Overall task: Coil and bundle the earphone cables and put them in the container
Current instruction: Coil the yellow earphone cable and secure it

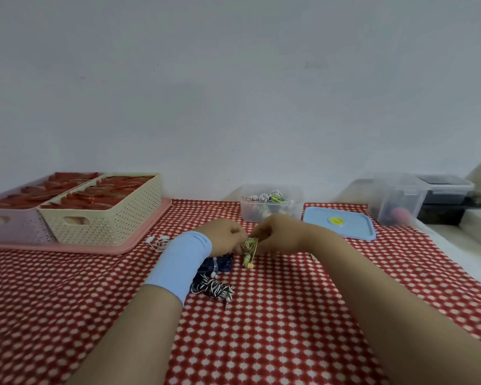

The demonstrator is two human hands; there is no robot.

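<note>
Both hands meet over the middle of the table. My left hand (225,235), with a light blue wristband, and my right hand (275,233) pinch a coiled green-yellow earphone cable (250,245); its earbuds dangle just above the cloth. Under my left wrist lie a dark blue cable bundle (220,263), a black-and-white striped cable (215,290) and a loose white earphone (159,243). Just behind my hands stands the clear container (271,202), open, with several bundled cables inside.
The container's blue lid (340,222) lies to its right. Two perforated baskets, cream (103,218) and pink (9,218), sit on a pink tray (95,247) at the back left. Clear storage boxes (395,198) stand at the back right. A red-and-white patterned cloth covers the table.
</note>
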